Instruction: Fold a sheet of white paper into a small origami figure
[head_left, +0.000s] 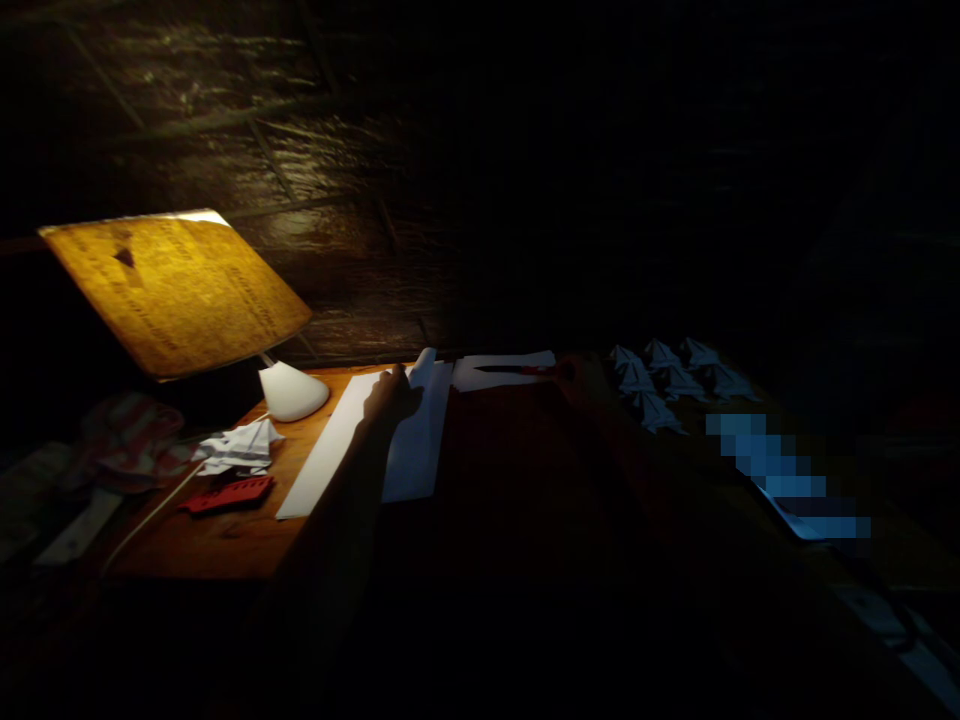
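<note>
My left hand [393, 392] is on a white sheet of paper [416, 455], its fingers closed at the sheet's far part, where the edge curls up. The left half of the sheet is bright and the right half lies in shadow. To the right, my right hand [590, 380] is very dark, closed at the orange-red handles of a pair of scissors [517, 370]. The blades point left over another piece of white paper [480, 378] at the back of the table. The fingers of that hand are mostly lost in shadow.
A lamp with a yellow shade [180, 295] and white base [294, 392] lights the left of the wooden table [225, 545]. Near it lie a folded paper shape [244, 447] and a red object with holes [229, 495]. Several folded paper shapes [660, 380] stand right, near a pixelated glowing screen [780, 470].
</note>
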